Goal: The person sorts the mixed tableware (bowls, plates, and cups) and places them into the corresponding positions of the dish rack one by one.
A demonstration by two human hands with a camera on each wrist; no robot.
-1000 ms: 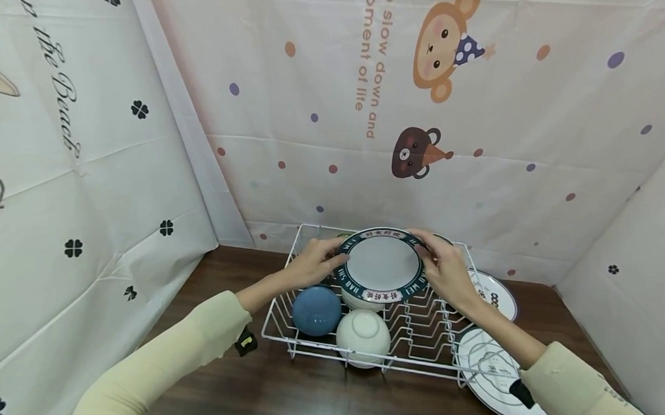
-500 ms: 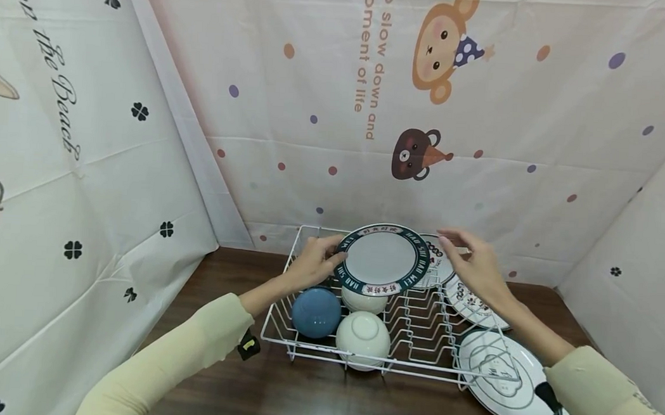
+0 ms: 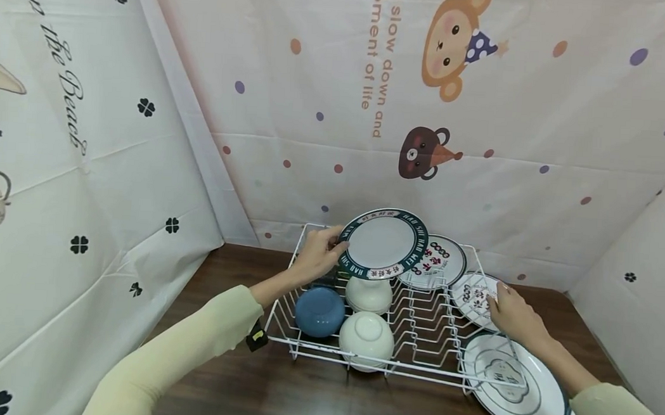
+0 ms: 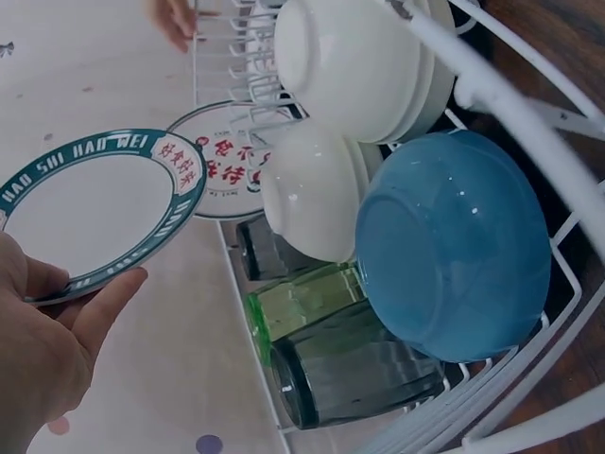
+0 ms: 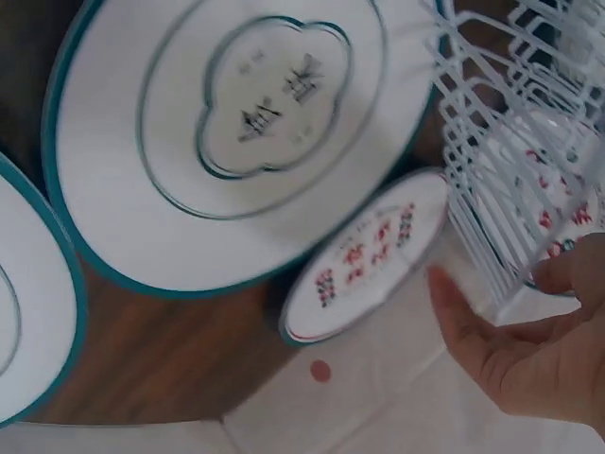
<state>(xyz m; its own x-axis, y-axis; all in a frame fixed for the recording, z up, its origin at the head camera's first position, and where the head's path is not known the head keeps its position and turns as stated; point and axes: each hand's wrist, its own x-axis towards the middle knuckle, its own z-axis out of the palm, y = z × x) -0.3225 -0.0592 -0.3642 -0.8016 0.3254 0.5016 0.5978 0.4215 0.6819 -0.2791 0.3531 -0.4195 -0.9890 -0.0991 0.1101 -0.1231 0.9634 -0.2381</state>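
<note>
My left hand [image 3: 317, 254] pinches the left edge of a white plate [image 3: 382, 243] with a dark green lettered rim, holding it tilted above the back of a white wire dish rack [image 3: 431, 369]. In the left wrist view the thumb lies on top of the rim and the fingers beneath. My right hand [image 3: 519, 317] holds nothing; it hovers by the rack's right side, over a small plate [image 3: 467, 297] with red characters. Thumb and fingers are apart in the right wrist view. Another red-lettered plate [image 3: 439, 263] leans in the rack's back, partly behind the held plate.
Upside-down in the rack's left half are a blue bowl [image 3: 319, 312] and white bowls [image 3: 366, 338]. Behind them lie a green glass [image 4: 302, 305] and dark glasses [image 4: 350, 371]. A large plate [image 3: 543, 401] is on the wooden table, right of the rack, with another beyond it.
My right hand has let go of the green-rimmed plate and moved right and down toward the plates on the table. The left hand has raised the plate slightly, uncovering the plate behind.
</note>
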